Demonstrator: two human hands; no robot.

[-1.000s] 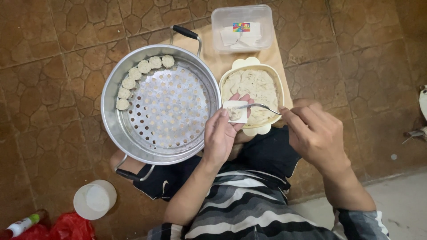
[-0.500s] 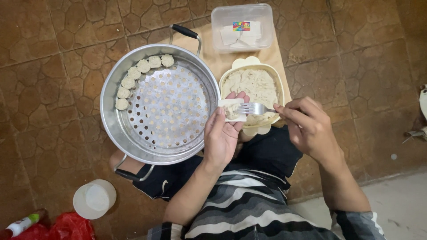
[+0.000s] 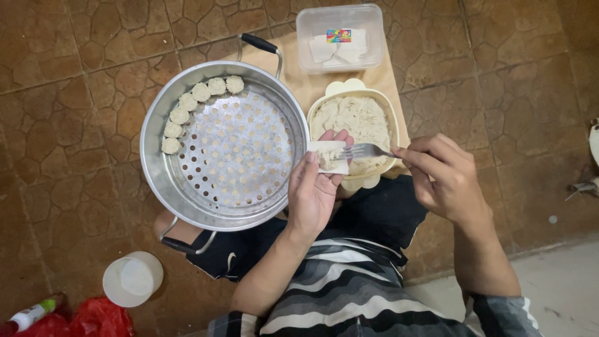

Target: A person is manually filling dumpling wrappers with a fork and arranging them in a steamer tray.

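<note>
brown stone-tile floor all round, paler slab at 4 o'clock. the left hand (image 3: 315, 193) cups a square wrapper (image 3: 331, 156); the right hand (image 3: 446, 178) pinches a fork (image 3: 362, 150) whose tines touch it, over the cream filling bowl (image 3: 390, 118). perforated steamer pan (image 3: 187, 200) at 9 o'clock holds dumplings (image 3: 193, 103); clear box (image 3: 306, 31) at 12 o'clock.

A clear rectangular plastic container (image 3: 340, 37) stands at the top, on the wooden board beyond the cream bowl; it holds white square wrappers and bears a small multicoloured label (image 3: 339, 35) on its lid. At the bottom left corner lie a crumpled red plastic bag (image 3: 93, 319) and a small white bottle with green cap (image 3: 31, 314)
</note>
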